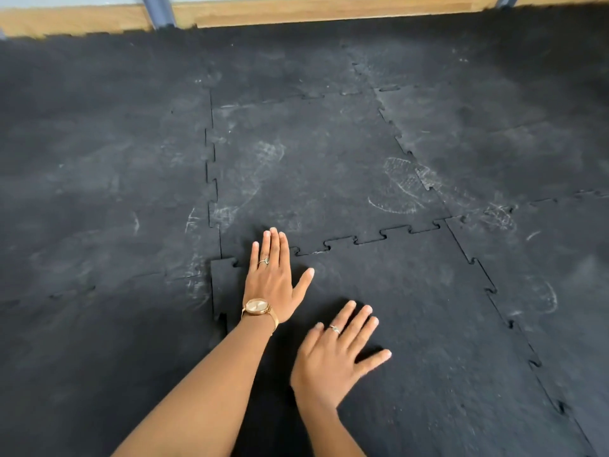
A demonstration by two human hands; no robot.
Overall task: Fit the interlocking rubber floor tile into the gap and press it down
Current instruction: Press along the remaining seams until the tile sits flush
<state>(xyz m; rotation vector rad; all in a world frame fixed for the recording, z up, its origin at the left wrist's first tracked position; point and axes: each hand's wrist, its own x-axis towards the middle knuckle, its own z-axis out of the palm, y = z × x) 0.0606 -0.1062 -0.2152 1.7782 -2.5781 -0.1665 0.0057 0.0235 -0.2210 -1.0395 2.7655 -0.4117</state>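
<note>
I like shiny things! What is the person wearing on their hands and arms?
Both arms are bare, with no sleeves in view. The left hand has a ring on one finger, and a gold-coloured watch with a round pale face and a mesh band sits on that wrist. The right hand has one ring too. No gloves.

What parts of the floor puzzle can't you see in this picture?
- Head view: the seam under the left hand is hidden by the hand.
- The near edge of the rubber floor tile is cut off by the picture's bottom edge.
- The right hand is blurred, so whether it touches the tile is unclear.
- The far tiles by the wooden strip are too soft to show seams.
</note>
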